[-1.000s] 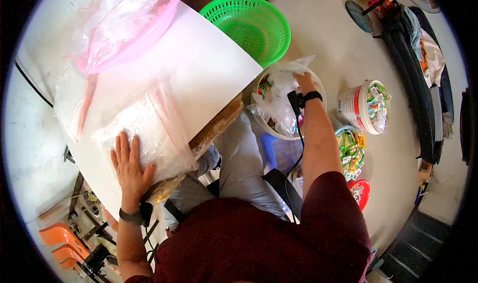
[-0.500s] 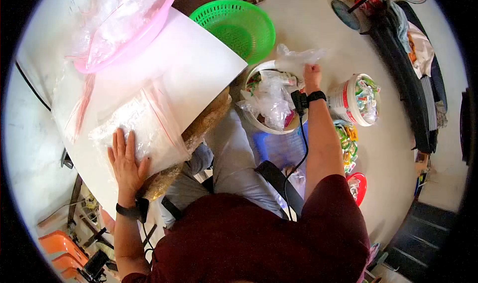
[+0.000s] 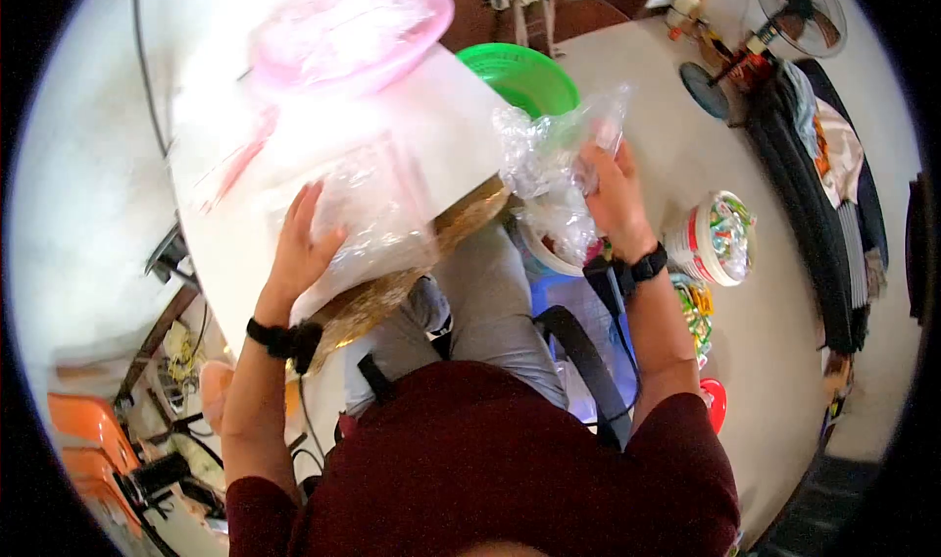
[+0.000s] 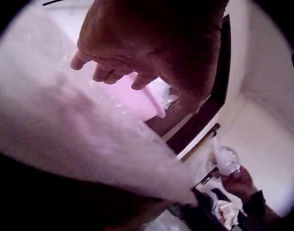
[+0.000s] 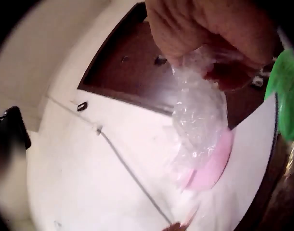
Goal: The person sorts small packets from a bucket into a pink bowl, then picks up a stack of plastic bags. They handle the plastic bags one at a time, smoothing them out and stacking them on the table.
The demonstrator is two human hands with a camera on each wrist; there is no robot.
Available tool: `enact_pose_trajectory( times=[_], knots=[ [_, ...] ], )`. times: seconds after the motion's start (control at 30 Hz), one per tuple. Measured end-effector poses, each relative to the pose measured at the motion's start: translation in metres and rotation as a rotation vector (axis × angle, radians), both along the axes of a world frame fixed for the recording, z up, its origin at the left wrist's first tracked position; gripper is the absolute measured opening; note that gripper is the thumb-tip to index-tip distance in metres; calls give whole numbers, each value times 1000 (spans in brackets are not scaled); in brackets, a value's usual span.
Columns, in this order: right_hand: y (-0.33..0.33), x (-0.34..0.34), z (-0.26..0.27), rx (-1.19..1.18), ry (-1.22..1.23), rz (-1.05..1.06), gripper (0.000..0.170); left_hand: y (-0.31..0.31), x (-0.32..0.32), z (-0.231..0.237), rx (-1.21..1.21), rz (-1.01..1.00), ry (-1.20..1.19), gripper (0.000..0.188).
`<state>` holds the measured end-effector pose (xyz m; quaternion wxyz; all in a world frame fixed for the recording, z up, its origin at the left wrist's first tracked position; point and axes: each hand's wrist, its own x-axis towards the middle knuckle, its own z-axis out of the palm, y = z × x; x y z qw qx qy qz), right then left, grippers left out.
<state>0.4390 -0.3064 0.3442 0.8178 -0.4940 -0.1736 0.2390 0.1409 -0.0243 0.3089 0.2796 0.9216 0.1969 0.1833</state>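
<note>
In the head view my right hand (image 3: pixel 618 204) grips a crumpled clear plastic bag (image 3: pixel 544 160), raised over the white bucket (image 3: pixel 541 253) beside the table corner. The right wrist view shows the same plastic bag (image 5: pixel 200 118) hanging from curled fingers. My left hand (image 3: pixel 306 248) lies with fingers extended at the left side of a stack of flat clear zip bags (image 3: pixel 377 194) on the white table (image 3: pixel 461 106). From the left wrist, that hand (image 4: pixel 151 48) appears with fingers spread and nothing gripped. The raised bag hides most of the bucket's mouth.
A pink basin (image 3: pixel 431 32) heaped with clear plastic stands at the table's far side. Beyond the corner is a green basket (image 3: pixel 524 62). On the floor to the right are another bucket (image 3: pixel 686 243) full of small packets and a red dish (image 3: pixel 718 405).
My right hand has gone from the far side of the bucket back toward the table, lifting the crumpled bag. The left hand remains at the stack. The head view has shifted.
</note>
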Motion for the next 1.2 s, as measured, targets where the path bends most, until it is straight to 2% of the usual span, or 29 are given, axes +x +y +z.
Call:
enact_pose_trajectory(
  times=[0.07, 0.1, 0.13, 0.2, 0.23, 0.3, 0.33, 0.4, 0.5, 0.57, 0.67, 0.8, 0.87, 0.97, 1.07, 1.1, 1.2],
  knots=[
    [18, -28, 0, 14, -58, 127, 33, -27, 13, 41, -310, 29, -106, 67],
    [30, -54, 21, 44, -15, 190, 40, -41, 19, 51, -517, -20, -127, 71],
    [38, -67, 19, 2, -37, 234, 41, -56, 25, 60, -726, -74, -157, 76],
    [53, -86, 13, -84, -87, 316, 43, -84, 36, 80, -870, 59, -84, 58],
    [62, -101, 15, -50, -149, 340, 46, -89, 37, 78, -974, 98, -167, 49],
    [71, -125, 24, -31, -244, 303, 38, -90, 35, 68, -1177, 163, -336, 32],
    [74, -132, 27, -21, -291, 278, 35, -84, 29, 64, -1171, 184, -389, 24],
    [73, -123, 15, 7, -191, 287, 24, -70, 18, 59, -1158, 215, -496, 12],
    [75, -125, 13, -8, -96, 218, 15, -59, 3, 57, -1115, 287, -584, 18],
    [78, -129, 14, -49, -77, 176, 18, -50, -9, 50, -1054, 283, -602, 22],
    [80, -128, 10, -140, -114, 160, 24, -43, -17, 56, -1167, 461, -723, 25],
    [85, -128, 10, -269, -239, 174, 27, -35, -30, 53, -1191, 434, -795, 23],
    [89, -131, 10, -285, -283, 185, 26, -38, -33, 58, -1251, 445, -834, 28],
    [96, -139, 10, -253, -302, 181, 25, -42, -36, 57, -1208, 548, -669, 47],
    [103, -142, 7, -257, -320, 171, 27, -40, -48, 35, -1223, 386, -605, 48],
    [104, -141, 5, -274, -338, 168, 27, -39, -49, 35, -1240, 446, -631, 49],
    [113, -138, -5, -326, -318, 168, 26, -28, -60, 30, -1195, 437, -616, 48]
  ],
)
